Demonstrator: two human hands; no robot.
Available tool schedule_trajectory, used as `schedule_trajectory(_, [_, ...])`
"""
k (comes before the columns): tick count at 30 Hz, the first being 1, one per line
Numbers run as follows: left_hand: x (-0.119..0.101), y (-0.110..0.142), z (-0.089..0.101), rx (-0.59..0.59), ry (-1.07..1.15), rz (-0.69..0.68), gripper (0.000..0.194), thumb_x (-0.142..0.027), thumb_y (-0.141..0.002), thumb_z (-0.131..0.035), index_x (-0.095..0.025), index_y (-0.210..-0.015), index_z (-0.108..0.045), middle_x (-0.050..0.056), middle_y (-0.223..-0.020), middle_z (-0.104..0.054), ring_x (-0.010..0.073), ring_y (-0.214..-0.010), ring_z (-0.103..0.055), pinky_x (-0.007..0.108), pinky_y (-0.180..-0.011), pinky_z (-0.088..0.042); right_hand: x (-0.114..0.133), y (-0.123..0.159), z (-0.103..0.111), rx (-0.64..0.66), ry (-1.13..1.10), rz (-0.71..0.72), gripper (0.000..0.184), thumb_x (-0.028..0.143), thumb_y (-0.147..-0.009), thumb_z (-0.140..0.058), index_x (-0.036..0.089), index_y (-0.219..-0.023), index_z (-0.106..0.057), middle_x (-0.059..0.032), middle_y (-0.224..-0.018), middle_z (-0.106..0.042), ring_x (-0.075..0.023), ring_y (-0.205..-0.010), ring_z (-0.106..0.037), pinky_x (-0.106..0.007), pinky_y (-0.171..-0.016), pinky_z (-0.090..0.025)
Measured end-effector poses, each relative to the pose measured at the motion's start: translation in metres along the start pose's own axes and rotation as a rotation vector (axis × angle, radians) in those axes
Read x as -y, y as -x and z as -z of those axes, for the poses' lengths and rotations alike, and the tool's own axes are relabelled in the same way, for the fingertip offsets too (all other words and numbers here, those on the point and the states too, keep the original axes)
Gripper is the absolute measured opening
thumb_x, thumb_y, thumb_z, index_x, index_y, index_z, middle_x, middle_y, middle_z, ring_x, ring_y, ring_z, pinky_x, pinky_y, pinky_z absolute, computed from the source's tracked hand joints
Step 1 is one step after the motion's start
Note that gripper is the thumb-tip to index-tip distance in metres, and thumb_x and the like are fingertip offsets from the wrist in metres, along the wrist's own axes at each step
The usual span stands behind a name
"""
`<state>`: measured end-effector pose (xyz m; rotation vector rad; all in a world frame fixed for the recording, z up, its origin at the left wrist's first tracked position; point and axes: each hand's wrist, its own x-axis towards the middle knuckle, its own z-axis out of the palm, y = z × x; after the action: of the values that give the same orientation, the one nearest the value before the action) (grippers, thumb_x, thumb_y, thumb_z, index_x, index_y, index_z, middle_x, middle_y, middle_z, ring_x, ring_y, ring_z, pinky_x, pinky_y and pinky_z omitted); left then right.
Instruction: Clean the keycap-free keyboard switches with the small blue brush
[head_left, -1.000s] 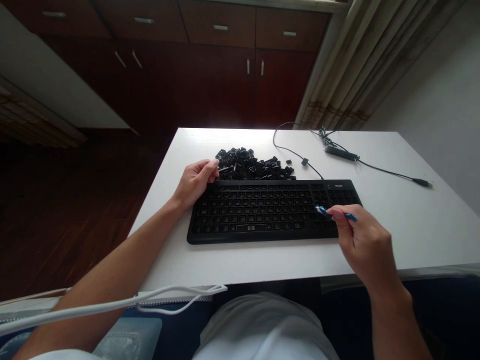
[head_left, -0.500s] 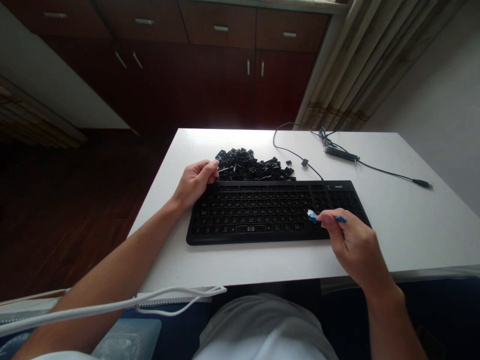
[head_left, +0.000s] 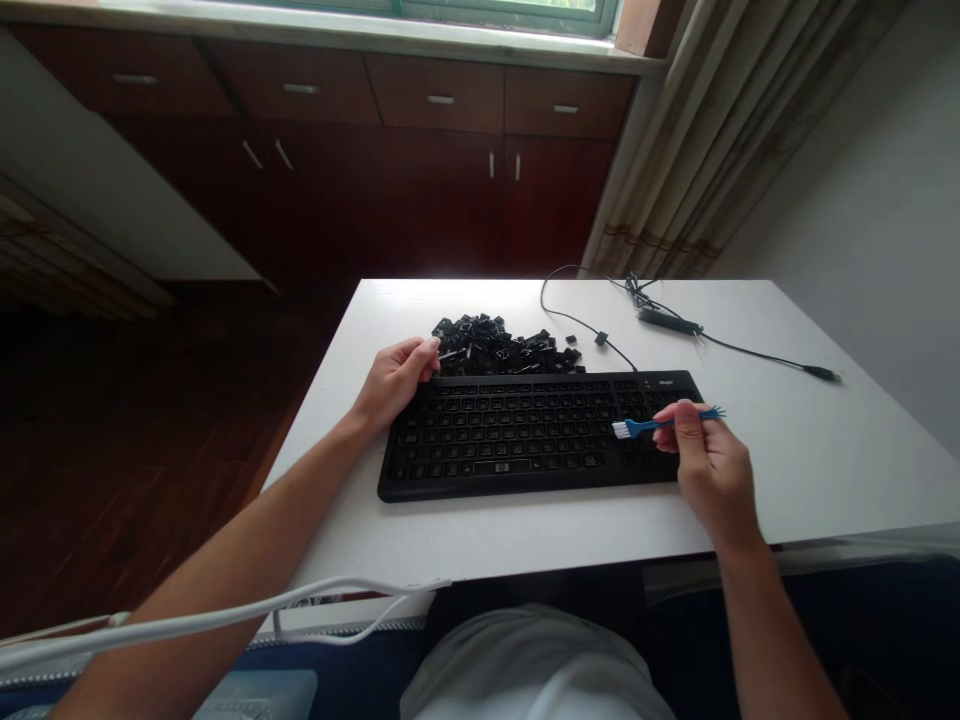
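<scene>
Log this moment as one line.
right hand: holds blue brush over keyboard | left hand: at keyboard's far left corner | keycaps: heaped behind keyboard

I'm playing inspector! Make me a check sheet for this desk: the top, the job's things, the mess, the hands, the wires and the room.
Surface: white rectangular table.
Job's things: long black plastic keyboard, many key sockets bare; small blue brush with white bristles.
Clutter: pile of small black plastic keycaps behind the keyboard.
Hands: left hand at the keyboard's far left corner; right hand holding the brush.
Cables: thin black cable, partly bundled; thick white cable near the person.
Surroundings: dark red wooden cabinets; beige cloth curtain.
</scene>
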<state>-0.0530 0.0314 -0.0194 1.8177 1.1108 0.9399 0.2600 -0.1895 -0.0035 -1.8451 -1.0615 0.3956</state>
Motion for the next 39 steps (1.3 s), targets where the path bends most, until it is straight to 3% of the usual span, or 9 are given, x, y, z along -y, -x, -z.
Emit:
schedule_trajectory(5, [0.000,0.000,-0.001,-0.005,-0.005,-0.009,0.040,-0.044,-0.097,-0.052,-0.019,-0.068,-0.060,-0.002,-0.060,-0.051,0.0122,-0.059,-0.046,0.025,-0.063,-0.037,0.002,-0.010,-0.001,0.090,0.194,0.215,0.036,0.049,-0.102,-0.047,0.022,-0.091,-0.068,-0.0010,-0.072,-0.066,-0.0148,-0.065,-0.064,-0.027,-0.067,-0.051])
schedule_trajectory(12, [-0.002,0.000,0.000,0.007,-0.019,-0.023,0.039,-0.045,-0.096,-0.052,-0.019,-0.067,-0.060,-0.002,-0.060,-0.051,0.0124,-0.058,-0.046,0.025,-0.061,-0.037,0.013,-0.021,-0.007,0.219,0.256,0.384,0.030,0.042,-0.103,-0.047,0.021,-0.099,-0.068,-0.0033,-0.086,-0.072,-0.0168,-0.073,-0.070,-0.029,-0.070,-0.054])
schedule_trajectory(14, [-0.002,0.000,0.000,0.015,-0.021,-0.026,0.039,-0.044,-0.096,-0.052,-0.019,-0.067,-0.060,-0.002,-0.060,-0.051,0.0121,-0.058,-0.045,0.024,-0.060,-0.037,0.012,-0.020,-0.007,0.175,0.279,0.508,0.023,0.036,-0.103,-0.050,0.021,-0.102,-0.068,-0.0051,-0.092,-0.074,-0.0191,-0.081,-0.070,-0.033,-0.077,-0.056])
schedule_trajectory(17, [-0.002,0.000,0.000,0.021,-0.024,-0.029,0.039,-0.045,-0.095,-0.052,-0.019,-0.067,-0.060,-0.002,-0.059,-0.051,0.0119,-0.057,-0.045,0.024,-0.059,-0.037,0.007,-0.012,-0.007,0.008,0.266,0.673,0.016,0.026,-0.100,-0.053,0.021,-0.108,-0.067,-0.0072,-0.102,-0.074,-0.0214,-0.093,-0.069,-0.038,-0.087,-0.055])
schedule_trajectory(21, [-0.001,0.000,0.001,0.019,-0.032,-0.037,0.041,-0.047,-0.095,-0.052,-0.019,-0.067,-0.061,-0.002,-0.058,-0.051,0.0120,-0.055,-0.045,0.024,-0.057,-0.036,-0.003,0.000,-0.005,-0.095,0.167,0.549,0.017,0.027,-0.102,-0.049,0.022,-0.102,-0.066,-0.0036,-0.084,-0.071,-0.0168,-0.074,-0.069,-0.031,-0.073,-0.055])
schedule_trajectory(26, [-0.001,0.000,0.001,0.023,-0.046,-0.040,0.041,-0.049,-0.094,-0.051,-0.019,-0.068,-0.061,-0.002,-0.058,-0.051,0.0125,-0.056,-0.046,0.024,-0.058,-0.037,-0.009,-0.012,-0.009,-0.006,0.192,0.432,0.029,0.036,-0.103,-0.046,0.020,-0.089,-0.066,0.0001,-0.066,-0.063,-0.0134,-0.052,-0.057,-0.028,-0.058,-0.048])
schedule_trajectory(32, [-0.004,0.001,0.003,0.046,-0.065,-0.036,0.044,-0.052,-0.094,-0.050,-0.019,-0.068,-0.060,-0.002,-0.059,-0.051,0.0135,-0.058,-0.046,0.024,-0.060,-0.037,-0.007,-0.027,-0.013,-0.072,0.159,0.488,0.030,0.040,-0.102,-0.047,0.021,-0.109,-0.069,-0.0063,-0.089,-0.069,-0.0201,-0.082,-0.065,-0.036,-0.082,-0.053])
schedule_trajectory(36, [-0.004,0.001,0.003,0.052,-0.063,-0.032,0.044,-0.052,-0.095,-0.050,-0.019,-0.067,-0.059,-0.002,-0.059,-0.050,0.0139,-0.057,-0.045,0.025,-0.059,-0.036,-0.006,-0.017,-0.011,-0.085,0.095,0.420,0.037,0.039,-0.106,-0.035,0.020,-0.099,-0.065,-0.0021,-0.072,-0.062,-0.0158,-0.066,-0.061,-0.028,-0.064,-0.052])
schedule_trajectory(39, [-0.003,0.000,0.004,0.055,-0.059,-0.023,0.043,-0.050,-0.095,-0.051,-0.019,-0.067,-0.059,-0.002,-0.059,-0.050,0.0133,-0.058,-0.044,0.025,-0.059,-0.036,-0.007,-0.020,-0.009,0.063,0.098,0.405,0.042,0.040,-0.106,-0.034,0.020,-0.087,-0.064,0.0014,-0.059,-0.053,-0.0139,-0.053,-0.055,-0.026,-0.051,-0.046])
